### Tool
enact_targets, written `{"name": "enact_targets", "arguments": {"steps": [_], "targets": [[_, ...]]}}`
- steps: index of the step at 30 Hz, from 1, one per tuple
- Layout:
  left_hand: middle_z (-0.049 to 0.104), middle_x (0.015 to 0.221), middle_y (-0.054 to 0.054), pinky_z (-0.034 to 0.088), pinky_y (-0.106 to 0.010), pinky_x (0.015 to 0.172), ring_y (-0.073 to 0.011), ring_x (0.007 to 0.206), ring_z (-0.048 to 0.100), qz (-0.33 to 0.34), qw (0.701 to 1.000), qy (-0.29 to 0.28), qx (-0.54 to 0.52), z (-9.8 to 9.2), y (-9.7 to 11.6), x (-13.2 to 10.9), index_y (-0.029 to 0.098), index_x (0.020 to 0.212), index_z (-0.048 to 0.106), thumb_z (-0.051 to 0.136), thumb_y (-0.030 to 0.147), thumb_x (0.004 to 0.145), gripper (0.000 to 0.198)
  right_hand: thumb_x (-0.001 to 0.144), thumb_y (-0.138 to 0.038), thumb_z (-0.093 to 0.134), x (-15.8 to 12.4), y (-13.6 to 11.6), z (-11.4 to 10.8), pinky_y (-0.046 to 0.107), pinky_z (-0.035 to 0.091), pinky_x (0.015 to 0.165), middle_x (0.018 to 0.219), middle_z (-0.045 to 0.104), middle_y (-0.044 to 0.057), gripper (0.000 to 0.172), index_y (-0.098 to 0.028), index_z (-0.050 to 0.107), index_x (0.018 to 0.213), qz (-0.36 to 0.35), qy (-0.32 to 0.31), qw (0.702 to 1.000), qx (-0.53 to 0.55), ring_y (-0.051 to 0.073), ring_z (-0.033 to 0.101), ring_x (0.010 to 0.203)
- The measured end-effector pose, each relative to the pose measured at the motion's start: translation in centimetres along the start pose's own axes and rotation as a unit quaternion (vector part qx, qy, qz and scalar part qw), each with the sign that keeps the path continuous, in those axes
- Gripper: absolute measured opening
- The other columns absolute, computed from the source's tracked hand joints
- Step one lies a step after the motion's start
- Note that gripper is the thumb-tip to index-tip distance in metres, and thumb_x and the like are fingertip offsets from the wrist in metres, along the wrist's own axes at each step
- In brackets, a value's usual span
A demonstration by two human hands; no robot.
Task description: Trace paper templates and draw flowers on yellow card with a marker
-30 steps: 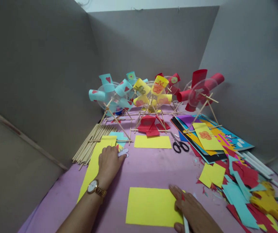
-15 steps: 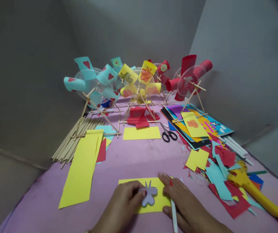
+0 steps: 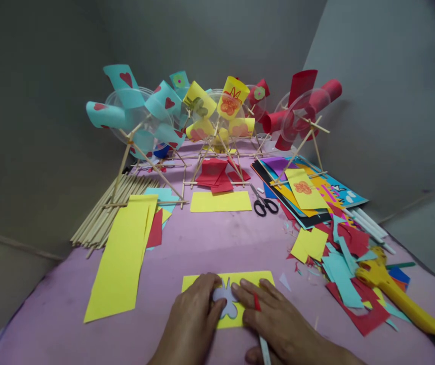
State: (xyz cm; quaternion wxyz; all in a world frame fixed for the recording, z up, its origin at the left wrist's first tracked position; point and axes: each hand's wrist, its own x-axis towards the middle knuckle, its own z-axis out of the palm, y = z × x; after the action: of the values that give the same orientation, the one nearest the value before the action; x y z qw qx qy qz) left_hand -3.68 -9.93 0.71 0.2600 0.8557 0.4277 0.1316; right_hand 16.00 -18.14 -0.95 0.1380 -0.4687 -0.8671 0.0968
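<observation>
A lilac butterfly cutout (image 3: 228, 305) lies on a yellow paper strip (image 3: 225, 324) at the table's near edge. My left hand (image 3: 192, 318) grips the cutout's left side, its thumb pressed on the lower wing. My right hand (image 3: 278, 320) rests over the strip's right part, its fingertips at the butterfly's right wing. Tucked in that hand is a white marker (image 3: 265, 351) with a red end that points away from me. Part of the marker is hidden by the fingers.
Paper windmills on stick frames stand behind: light blue (image 3: 126, 114), yellow (image 3: 223, 109), red (image 3: 304, 109). Scissors (image 3: 265, 203) lie mid-table. On the right are paper scraps (image 3: 341, 276), a yellow glue gun (image 3: 395, 299) and card sheets (image 3: 339, 190); on the left, wooden sticks (image 3: 107, 213) and long yellow strips (image 3: 120, 268).
The butterfly cutout has shifted slightly left on the yellow strip. My right hand has moved left, its fingers now reaching the cutout. The view has tilted a little.
</observation>
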Motion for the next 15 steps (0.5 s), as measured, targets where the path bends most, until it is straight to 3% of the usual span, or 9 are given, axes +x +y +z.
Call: {"name": "enact_targets", "arguments": {"steps": [3,6,8,11,15], "targets": [[0.062,0.113,-0.009,0.051,-0.031,0.077,-0.0216,0.099,0.062,0.083,0.984,0.112,0.109,0.7,-0.8,-0.7,0.020,0.116,0.052,0.049,0.020,0.086,0.030,0.087,-0.048,0.055,0.5,0.2,0.4,0.045,0.041,0.102,0.137,0.052,0.013,0.032,-0.018,0.059,0.100,-0.007,-0.033,0.999,0.000,0.026,0.049,0.127],[0.065,0.113,-0.008,0.048,-0.030,0.083,-0.0201,0.101,0.062,0.233,0.929,0.190,0.214,1.7,-1.7,-1.5,0.018,0.116,0.055,0.041,0.021,0.093,0.028,0.089,-0.042,0.053,0.5,0.4,1.1,0.043,0.039,0.104,0.137,0.053,0.011,0.025,-0.020,0.060,0.096,-0.006,-0.033,0.999,-0.008,0.025,0.049,0.126],[0.069,0.107,-0.005,0.047,-0.026,0.081,-0.0168,0.097,0.063,0.290,0.902,0.185,0.260,2.4,-2.2,-1.9,0.017,0.113,0.059,0.037,0.018,0.094,0.028,0.091,-0.033,0.052,0.5,0.5,1.6,0.041,0.040,0.103,0.135,0.054,0.009,0.015,-0.021,0.061,0.094,0.006,-0.036,0.999,-0.014,0.023,0.051,0.125],[0.068,0.112,-0.003,0.045,-0.023,0.084,-0.0146,0.103,0.061,0.296,0.900,0.150,0.284,3.2,-2.9,-2.5,0.018,0.119,0.057,0.037,0.017,0.094,0.032,0.090,-0.025,0.051,1.1,0.4,1.7,0.040,0.041,0.102,0.136,0.055,0.008,0.013,-0.022,0.064,0.094,0.021,-0.055,0.998,-0.008,0.023,0.052,0.124],[0.065,0.118,-0.002,0.043,-0.023,0.089,-0.0146,0.110,0.058,0.300,0.898,0.124,0.295,3.7,-3.7,-3.0,0.022,0.126,0.052,0.038,0.021,0.094,0.035,0.092,-0.023,0.046,2.0,0.7,1.0,0.043,0.035,0.107,0.139,0.051,0.009,0.032,-0.020,0.054,0.123,-0.005,-0.064,0.998,0.026,0.021,0.046,0.129]]}}
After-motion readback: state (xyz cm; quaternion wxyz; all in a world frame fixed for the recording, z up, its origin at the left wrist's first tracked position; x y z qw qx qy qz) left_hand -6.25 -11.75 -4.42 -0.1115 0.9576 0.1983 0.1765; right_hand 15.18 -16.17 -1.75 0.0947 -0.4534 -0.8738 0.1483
